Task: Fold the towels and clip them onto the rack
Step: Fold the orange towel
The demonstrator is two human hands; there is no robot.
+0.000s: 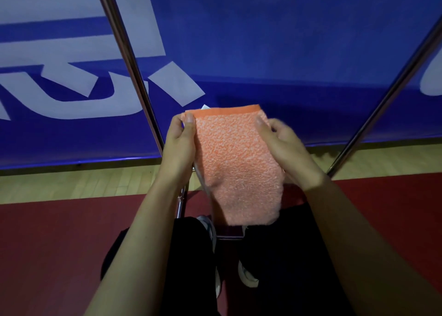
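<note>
Left metal rack pole (pixel 130 59) seen slanting down toward left hand, blue banner (pixel 263 40) with pale lettering behind. Left hand (pixel 180 146) pinched on upper left edge of folded orange towel (pixel 235 165), thumb on front. Towel held upright in air between both hands, above knees in black trousers (pixel 191 256). Right hand (pixel 284 146) gripped on upper right edge, slightly blurred. Right rack pole (pixel 392 86) slanted at far right. Red floor (pixel 47 256) below.
</note>
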